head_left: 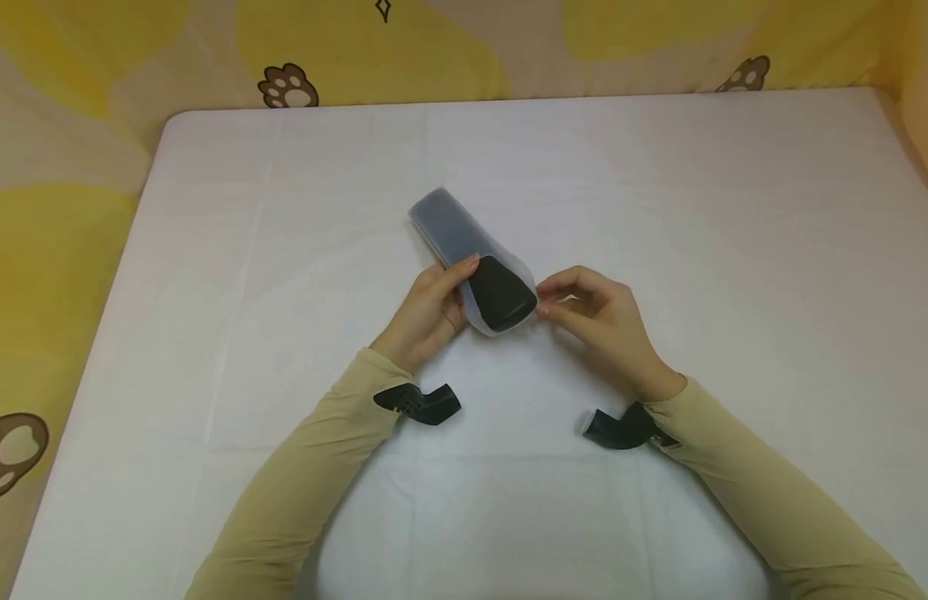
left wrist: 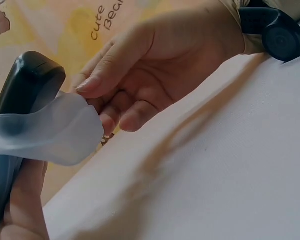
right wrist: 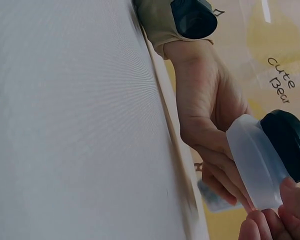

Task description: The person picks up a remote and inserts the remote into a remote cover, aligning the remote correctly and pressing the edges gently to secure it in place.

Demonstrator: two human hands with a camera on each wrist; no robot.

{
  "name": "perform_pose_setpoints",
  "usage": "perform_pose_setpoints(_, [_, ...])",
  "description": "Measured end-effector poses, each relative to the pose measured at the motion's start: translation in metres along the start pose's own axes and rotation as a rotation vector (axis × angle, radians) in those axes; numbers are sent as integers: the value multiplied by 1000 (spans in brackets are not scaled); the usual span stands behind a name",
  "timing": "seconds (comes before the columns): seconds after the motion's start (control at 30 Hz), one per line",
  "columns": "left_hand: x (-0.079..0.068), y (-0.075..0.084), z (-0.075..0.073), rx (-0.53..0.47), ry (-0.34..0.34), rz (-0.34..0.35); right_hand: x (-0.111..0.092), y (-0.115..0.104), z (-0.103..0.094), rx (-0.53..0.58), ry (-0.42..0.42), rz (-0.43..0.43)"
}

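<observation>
What looks like a dark remote control [head_left: 501, 293] sits in a translucent silicone sleeve [head_left: 454, 225]. Its wide end shows bare through an opening, while the long part lies under the cloudy cover. My left hand [head_left: 433, 312] grips it around the middle, thumb on top and fingers beneath. With thumb and fingertips, my right hand [head_left: 602, 315] pinches the sleeve's edge at the wide end. In the left wrist view the sleeve [left wrist: 65, 135] stands off from the remote's dark end [left wrist: 37, 75], stretched toward the right hand [left wrist: 160, 65]. The right wrist view shows the sleeve's wide end [right wrist: 255, 160] partly below the dark end [right wrist: 287, 145].
A white-covered table [head_left: 283, 333] lies under both hands. Yellow and beige cloth with paw prints [head_left: 388, 50] hangs behind and at the sides. A dark wrist camera [head_left: 426, 406] juts from the left sleeve cuff, another camera [head_left: 621, 427] from the right.
</observation>
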State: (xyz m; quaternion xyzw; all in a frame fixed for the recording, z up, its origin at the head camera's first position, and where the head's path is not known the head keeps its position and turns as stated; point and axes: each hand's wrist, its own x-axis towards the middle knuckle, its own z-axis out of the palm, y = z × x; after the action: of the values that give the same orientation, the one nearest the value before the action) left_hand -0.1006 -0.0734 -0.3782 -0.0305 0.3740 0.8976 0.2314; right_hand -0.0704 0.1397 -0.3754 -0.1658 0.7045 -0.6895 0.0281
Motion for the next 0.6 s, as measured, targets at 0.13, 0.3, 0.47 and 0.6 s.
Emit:
perform_pose_setpoints(0.13, [-1, -1, 1, -17, 5, -10, -1, 0, 1, -19, -12, -3])
perform_pose_setpoints(0.3, [-1, -4, 3, -18, -4, -22, -2, 1, 3, -97, -11, -97])
perform_pose_setpoints(0.47, [-2, -4, 5, -16, -18, -28, -2, 1, 4, -195, 34, -241])
perform_pose_setpoints(0.6, [-1, -1, 6, 4, 10, -38, -1, 1, 3, -206, 34, -303])
